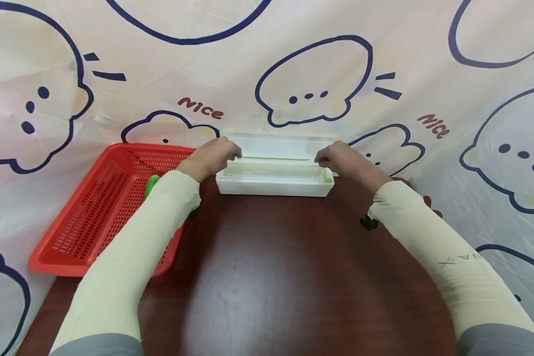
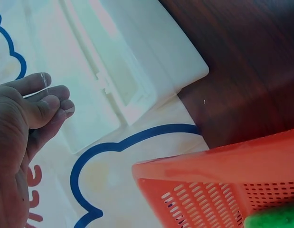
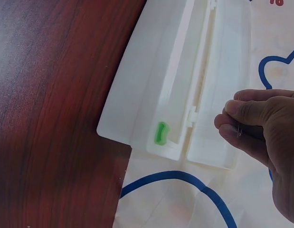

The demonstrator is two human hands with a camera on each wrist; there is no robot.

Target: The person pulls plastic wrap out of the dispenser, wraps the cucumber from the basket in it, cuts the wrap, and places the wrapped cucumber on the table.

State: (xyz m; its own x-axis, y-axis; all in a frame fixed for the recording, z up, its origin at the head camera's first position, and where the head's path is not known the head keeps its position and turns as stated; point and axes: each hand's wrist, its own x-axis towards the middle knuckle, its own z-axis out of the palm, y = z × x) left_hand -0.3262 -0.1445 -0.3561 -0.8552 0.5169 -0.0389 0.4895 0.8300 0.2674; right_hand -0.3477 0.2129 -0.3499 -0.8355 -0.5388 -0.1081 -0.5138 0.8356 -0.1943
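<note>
A long white plastic box (image 1: 273, 188) stands at the back of the table with its lid (image 1: 285, 146) raised. My left hand (image 1: 213, 155) is over the box's left end, and my right hand (image 1: 341, 159) is over its right end. Thin clear plastic film (image 2: 36, 93) shows between the left thumb and fingers, which pinch it. In the right wrist view, the right thumb and fingers likewise pinch clear film (image 3: 239, 129). Between the hands the film is too transparent to follow. A small green piece (image 3: 161, 133) sits at the box's right front corner.
To the left is a red perforated plastic basket (image 1: 62, 267), partly covered by the left forearm, with a green object (image 1: 151, 184) inside. A patterned cloth (image 1: 293, 64) hangs behind the dark wooden table (image 1: 267, 277). Something brown (image 1: 427, 200) peeks out behind the right forearm.
</note>
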